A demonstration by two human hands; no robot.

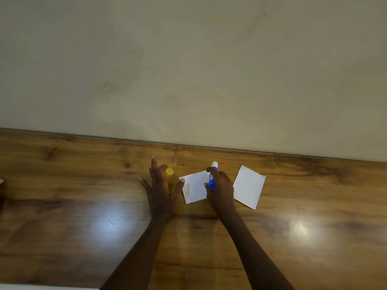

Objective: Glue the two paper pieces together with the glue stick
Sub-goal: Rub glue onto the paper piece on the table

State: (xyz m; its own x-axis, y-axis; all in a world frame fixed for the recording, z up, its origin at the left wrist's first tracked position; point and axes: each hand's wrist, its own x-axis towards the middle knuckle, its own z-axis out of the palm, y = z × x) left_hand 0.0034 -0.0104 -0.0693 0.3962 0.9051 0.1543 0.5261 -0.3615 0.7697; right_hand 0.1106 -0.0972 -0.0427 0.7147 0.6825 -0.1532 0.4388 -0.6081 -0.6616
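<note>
Two white paper pieces lie on the wooden table. The left paper piece point(194, 186) sits between my hands, and the right paper piece point(248, 186) lies apart to the right. My right hand point(221, 188) grips the blue glue stick point(212, 177), uncapped, its white tip pointing away from me over the left paper's far edge. My left hand point(162, 189) holds the yellow cap point(168, 171) at its fingertips, with the other fingers spread and the thumb touching the left paper's edge.
The wooden table point(83, 227) ends at a plain beige wall point(188, 70) just behind the papers. A small white scrap point(1, 181) shows at the far left edge. Two bright light reflections lie on the tabletop.
</note>
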